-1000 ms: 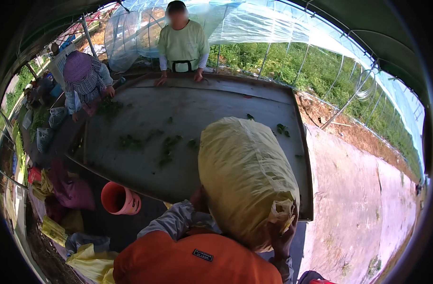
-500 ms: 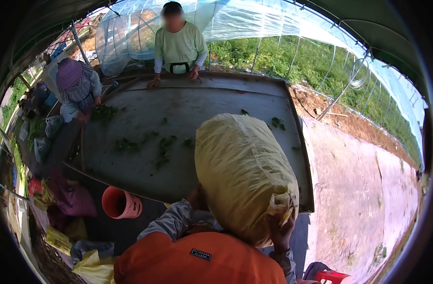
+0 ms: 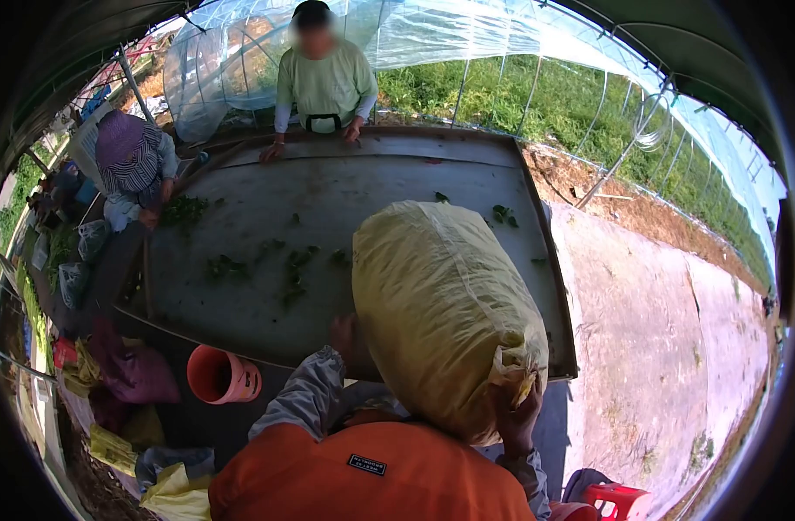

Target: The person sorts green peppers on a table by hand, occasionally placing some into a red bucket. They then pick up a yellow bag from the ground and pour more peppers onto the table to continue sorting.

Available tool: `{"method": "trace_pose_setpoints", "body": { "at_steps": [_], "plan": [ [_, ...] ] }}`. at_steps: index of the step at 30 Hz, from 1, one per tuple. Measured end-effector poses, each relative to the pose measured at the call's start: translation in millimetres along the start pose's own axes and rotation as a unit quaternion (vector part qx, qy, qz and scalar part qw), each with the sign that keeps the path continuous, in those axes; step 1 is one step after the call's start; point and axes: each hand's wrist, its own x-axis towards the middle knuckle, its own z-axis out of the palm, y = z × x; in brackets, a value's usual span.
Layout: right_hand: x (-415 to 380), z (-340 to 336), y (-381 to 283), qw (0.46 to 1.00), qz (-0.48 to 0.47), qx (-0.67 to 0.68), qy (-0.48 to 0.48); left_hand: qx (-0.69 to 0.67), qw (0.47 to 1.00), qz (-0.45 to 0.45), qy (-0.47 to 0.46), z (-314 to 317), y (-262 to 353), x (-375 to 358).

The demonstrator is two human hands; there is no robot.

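A large, stuffed pale-yellow sack (image 3: 445,304) leans over the near edge of the table (image 3: 198,308), right in front of my body. My right hand (image 3: 517,412) is closed around the gathered, crumpled end of the sack at its near right corner. On the other side, my left hand (image 3: 347,337) lies in shade against the sack's left flank, fingers extended forward over the tabletop. Part of that palm is hidden by the sack. Small bunches of green leaves (image 3: 298,271) lie scattered on the table beyond my left hand.
Across the table stands a person in a light green shirt (image 3: 326,82); another in a purple head covering (image 3: 128,161) works at the left corner by a leaf pile (image 3: 183,210). An orange bucket (image 3: 224,375), purple sack (image 3: 137,369) and red stool (image 3: 619,499) stand around me.
My left hand has moved forward and up along the sack's side. The sack has shifted slightly left and away from me, with my right hand still on its gathered end.
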Motion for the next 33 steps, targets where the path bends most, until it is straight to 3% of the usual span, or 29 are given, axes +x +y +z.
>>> {"method": "trace_pose_setpoints", "body": {
  "at_steps": [1, 7, 13, 16, 19, 23, 26, 30, 33],
  "plan": [
    [0.8, 0.0, -2.9, 1.0, 0.004, 0.004, 0.003, -0.083, 0.995, -0.045, 0.021, -3.5, 39.6, -9.4],
    [-0.8, 1.0, -5.7, 1.0, 0.024, 0.013, 0.015, -0.091, 0.992, 0.092, 0.003, 14.1, 61.2, 44.4],
    [-3.5, 3.8, -8.0, 0.999, 0.038, 0.027, 0.026, -0.04, 0.989, 0.138, -0.045, 39.8, 106.1, 80.3],
    [-4.4, 9.0, -1.1, 0.997, 0.047, 0.037, 0.044, -0.055, 0.985, 0.163, -0.025, 57.8, 123.9, 72.4],
    [-11.1, 13.2, 11.1, 0.998, 0.037, 0.016, 0.047, 0.061, 0.958, 0.275, -0.048, 77.7, 117.1, 64.2],
    [-11.1, 21.5, 23.2, 0.996, -0.022, 0.004, 0.083, 0.162, 0.95, 0.262, -0.057, 80.7, 112.6, 62.1],
    [-12.8, 21.6, 22.6, 0.996, -0.015, 0.018, 0.092, 0.073, 0.977, 0.191, -0.057, 76.1, 118.7, 89.5],
    [-24.4, 29.8, 57.7, 0.996, 0.025, 0.04, 0.071, 0.037, 0.972, 0.233, -0.009, 51.6, 161.0, 142.9],
    [-17.5, 28.7, 38.3, 0.991, 0.038, 0.081, 0.098, 0.005, 0.968, 0.251, 0.025, 24.9, 207.6, 162.5]
  ]
}}
